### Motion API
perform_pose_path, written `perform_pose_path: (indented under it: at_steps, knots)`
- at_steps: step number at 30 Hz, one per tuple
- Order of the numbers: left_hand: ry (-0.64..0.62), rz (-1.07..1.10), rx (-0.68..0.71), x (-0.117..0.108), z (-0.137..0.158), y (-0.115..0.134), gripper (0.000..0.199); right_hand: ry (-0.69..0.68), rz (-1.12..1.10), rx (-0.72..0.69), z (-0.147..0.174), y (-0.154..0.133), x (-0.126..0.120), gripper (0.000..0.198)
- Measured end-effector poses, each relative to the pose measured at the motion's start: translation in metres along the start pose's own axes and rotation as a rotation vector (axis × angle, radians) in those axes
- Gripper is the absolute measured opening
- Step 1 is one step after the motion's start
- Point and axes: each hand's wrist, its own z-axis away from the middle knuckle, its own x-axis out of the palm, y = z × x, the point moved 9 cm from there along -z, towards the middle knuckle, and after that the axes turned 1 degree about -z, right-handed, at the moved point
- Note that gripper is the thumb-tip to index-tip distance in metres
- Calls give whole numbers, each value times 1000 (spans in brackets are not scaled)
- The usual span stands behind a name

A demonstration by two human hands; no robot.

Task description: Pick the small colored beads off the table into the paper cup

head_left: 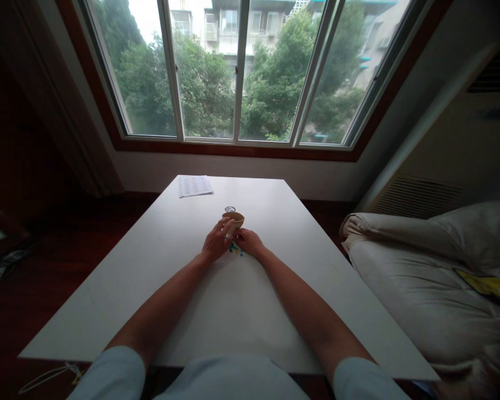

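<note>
A small brown bowl (238, 220) is near the middle of the white table (250, 311), its opening tipped a little toward me. My left hand (216, 240) has its fingers against the left side of the bowl and grips it. Beside the bowl's lower right, my right hand (250, 242) has its fingers drawn together; whatever is between them is too small to make out. Several tiny blue, green and yellow pieces (235, 249) lie on the table between my hands. Just behind the bowl sits a small, round, dark-rimmed clear object (230, 209).
Printed papers (195, 186) lie at the table's far left corner. A beige padded sofa (416, 289) stands along the right side. Beyond the far edge are a wall and a wide window (237, 72). Cables (4, 269) lie on the dark floor at left.
</note>
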Motion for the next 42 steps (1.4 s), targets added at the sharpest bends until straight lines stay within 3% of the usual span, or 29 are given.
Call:
perform_pose_path:
  at_steps: [6, 11, 17, 23, 28, 34, 42]
  knots:
    - [41, 2, -60, -8, 1, -11, 46, -43, 0, -6, 1, -3, -9, 16]
    - [-28, -58, -144, -1, 1, -35, 26, -141, 50, 23, 0, 3, -14, 17]
    - [-128, -64, -234, 12, 5, -62, 22, -273, -3, -6, 2, 9, -15, 24]
    - [-198, -94, -240, 22, 7, -68, 20, -321, 32, -111, 6, 0, -14, 38]
    - [-228, -109, -216, 24, 7, -66, 19, -286, 96, -102, 9, -4, -12, 40]
    - [-236, -108, -214, 23, 6, -63, 20, -187, 191, -73, 10, -7, -11, 24]
    - [-246, -128, -223, 23, 6, -61, 21, -181, 189, -39, 11, -10, -13, 18]
